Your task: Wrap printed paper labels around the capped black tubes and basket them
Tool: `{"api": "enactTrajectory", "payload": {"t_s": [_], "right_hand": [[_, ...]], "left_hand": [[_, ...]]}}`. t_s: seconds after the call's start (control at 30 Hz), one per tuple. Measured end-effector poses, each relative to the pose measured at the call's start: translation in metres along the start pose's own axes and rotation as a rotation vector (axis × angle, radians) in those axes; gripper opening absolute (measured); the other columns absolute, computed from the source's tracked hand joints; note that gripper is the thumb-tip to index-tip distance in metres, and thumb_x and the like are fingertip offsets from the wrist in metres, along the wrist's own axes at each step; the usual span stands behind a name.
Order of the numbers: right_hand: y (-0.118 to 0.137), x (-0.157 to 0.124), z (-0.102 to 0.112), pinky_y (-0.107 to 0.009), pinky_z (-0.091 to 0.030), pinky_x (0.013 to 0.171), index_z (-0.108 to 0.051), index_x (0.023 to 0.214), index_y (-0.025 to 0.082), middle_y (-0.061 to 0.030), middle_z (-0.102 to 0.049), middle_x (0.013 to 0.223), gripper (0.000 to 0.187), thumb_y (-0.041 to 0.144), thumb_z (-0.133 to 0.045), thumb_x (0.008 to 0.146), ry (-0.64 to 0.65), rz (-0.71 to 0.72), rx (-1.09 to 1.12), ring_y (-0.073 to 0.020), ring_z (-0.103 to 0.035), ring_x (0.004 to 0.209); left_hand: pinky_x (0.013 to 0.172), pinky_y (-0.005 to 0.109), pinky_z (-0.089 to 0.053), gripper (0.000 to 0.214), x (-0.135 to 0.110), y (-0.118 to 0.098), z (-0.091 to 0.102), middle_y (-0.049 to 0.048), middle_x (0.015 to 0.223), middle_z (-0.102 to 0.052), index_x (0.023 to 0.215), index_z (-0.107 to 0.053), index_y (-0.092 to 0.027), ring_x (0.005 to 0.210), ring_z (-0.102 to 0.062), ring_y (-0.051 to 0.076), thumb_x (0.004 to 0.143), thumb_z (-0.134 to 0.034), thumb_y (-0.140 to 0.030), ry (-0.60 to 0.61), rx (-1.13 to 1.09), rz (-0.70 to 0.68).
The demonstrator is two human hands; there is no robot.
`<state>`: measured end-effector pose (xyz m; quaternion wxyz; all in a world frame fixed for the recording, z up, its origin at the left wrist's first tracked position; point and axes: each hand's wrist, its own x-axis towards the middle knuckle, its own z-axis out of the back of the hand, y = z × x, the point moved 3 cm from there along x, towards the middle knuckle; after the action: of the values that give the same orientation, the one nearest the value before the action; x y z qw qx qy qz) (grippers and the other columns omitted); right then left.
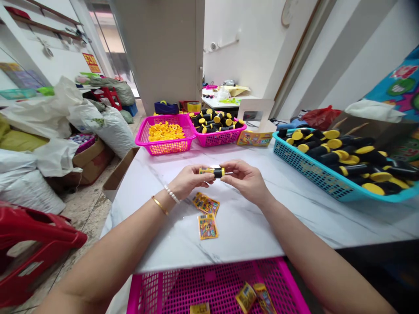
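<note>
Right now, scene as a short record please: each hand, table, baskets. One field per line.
left hand: holds printed end of black-and-yellow tube
right hand: fingers on tube's yellow end
table: yellow printed packets nearer the camera than the hands
left pink basket: small yellow pieces
right pink basket: black-and-yellow items
blue basket: similar items
lower pink basket: yellow packets

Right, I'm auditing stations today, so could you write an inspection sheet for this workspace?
Surface: white marbled table.
Job's things: black-and-yellow tube, held; yellow packets on the table.
Clutter: pink basket of yellow pieces; another pink basket and a blue basket of black-and-yellow pieces; lower pink basket with packets.
Hands: left hand holds the tube's printed end; right hand pinches its yellow end.
Cables: nothing seen near the hands; farther back, too small to tell.
Surroundings: red stool and white sacks at left.
</note>
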<state>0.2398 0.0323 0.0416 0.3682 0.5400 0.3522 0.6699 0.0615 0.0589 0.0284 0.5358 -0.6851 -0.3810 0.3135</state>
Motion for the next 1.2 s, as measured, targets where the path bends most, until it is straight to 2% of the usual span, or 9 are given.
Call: {"api": "enactTrajectory", "payload": {"t_s": [0.13,0.2,0.4,0.6,0.7,0.8,0.93,1.07,1.2], "right_hand": [[0.009,-0.003,-0.006,-0.042,-0.054,0.087,-0.072,0.102,0.025,-0.0060,-0.069,0.099,0.025,0.030,-0.072,0.078,0.061,0.165,-0.299,-0.0211,-0.065,0.091],[0.011,-0.005,-0.010,-0.042,-0.053,0.088,-0.073,0.103,0.026,-0.0061,-0.070,0.102,0.022,0.028,-0.068,0.082,0.084,0.229,-0.379,-0.0216,-0.064,0.096],[0.006,-0.005,-0.008,-0.035,-0.056,0.077,-0.071,0.106,0.024,-0.0055,-0.070,0.099,0.028,0.026,-0.071,0.079,0.061,0.245,-0.386,-0.0186,-0.065,0.085],[0.004,-0.007,-0.007,-0.037,-0.055,0.084,-0.070,0.107,0.022,-0.0055,-0.072,0.097,0.030,0.028,-0.071,0.077,-0.034,0.142,-0.389,-0.0197,-0.067,0.085],[-0.001,-0.005,-0.010,-0.035,-0.055,0.081,-0.071,0.109,0.024,-0.0053,-0.070,0.093,0.032,0.030,-0.071,0.078,0.076,0.108,-0.314,-0.0179,-0.066,0.082],[-0.008,-0.002,-0.009,-0.032,-0.056,0.077,-0.072,0.107,0.025,-0.0055,-0.065,0.098,0.032,0.034,-0.072,0.077,0.215,0.014,-0.103,-0.0173,-0.065,0.085],[-0.008,0.001,-0.005,-0.031,-0.058,0.066,-0.075,0.081,0.021,-0.0039,-0.062,0.092,0.020,0.038,-0.078,0.070,0.174,-0.081,0.132,-0.0154,-0.065,0.074],[-0.006,-0.002,-0.010,-0.032,-0.060,0.063,-0.073,0.094,0.023,-0.0014,-0.063,0.090,0.027,0.033,-0.080,0.069,0.207,-0.160,0.212,-0.0128,-0.065,0.065],[-0.010,-0.005,-0.008,-0.033,-0.063,0.058,-0.074,0.079,0.022,-0.0002,-0.058,0.088,0.016,0.029,-0.082,0.067,0.146,-0.131,0.272,-0.0143,-0.066,0.067]], "left_hand": [[0.067,0.024,-0.047,0.033,-0.001,0.001,-0.005,0.0072,0.080,-0.069,0.092,-0.073,-0.012,0.069,-0.062,0.013,0.065,-0.081,-0.029,0.038,0.121,-0.059],[0.068,0.024,-0.048,0.034,-0.001,0.002,-0.004,0.0074,0.083,-0.069,0.095,-0.073,-0.013,0.071,-0.062,0.013,0.065,-0.081,-0.028,0.052,0.141,-0.053],[0.060,0.024,-0.048,0.038,-0.002,0.003,0.002,0.0117,0.088,-0.069,0.097,-0.070,-0.013,0.070,-0.066,0.016,0.072,-0.076,-0.041,0.155,0.057,0.145],[0.061,0.020,-0.045,0.030,-0.002,-0.005,-0.003,0.0050,0.071,-0.066,0.089,-0.072,-0.012,0.062,-0.059,0.011,0.070,-0.078,-0.034,0.075,0.184,-0.074],[0.057,0.020,-0.044,0.033,-0.002,0.000,-0.001,0.0059,0.067,-0.066,0.079,-0.070,-0.011,0.058,-0.059,0.011,0.070,-0.077,-0.042,0.126,0.166,0.021],[0.049,0.020,-0.042,0.041,-0.001,0.008,0.002,0.0072,0.067,-0.067,0.077,-0.066,-0.012,0.050,-0.058,0.011,0.069,-0.076,-0.050,0.189,0.071,0.168],[0.043,0.019,-0.040,0.045,-0.002,0.013,0.000,0.0068,0.063,-0.066,0.082,-0.063,-0.014,0.045,-0.059,0.012,0.070,-0.072,-0.057,0.216,-0.007,0.182],[0.037,0.018,-0.037,0.054,-0.001,0.016,-0.003,0.0054,0.053,-0.063,0.079,-0.066,-0.011,0.034,-0.052,0.010,0.071,-0.066,-0.065,0.186,-0.004,0.179],[0.043,0.022,-0.046,0.060,-0.003,0.015,-0.005,0.0096,0.063,-0.068,0.085,-0.068,-0.011,0.044,-0.060,0.013,0.071,-0.062,-0.069,0.257,-0.081,0.212]]}}
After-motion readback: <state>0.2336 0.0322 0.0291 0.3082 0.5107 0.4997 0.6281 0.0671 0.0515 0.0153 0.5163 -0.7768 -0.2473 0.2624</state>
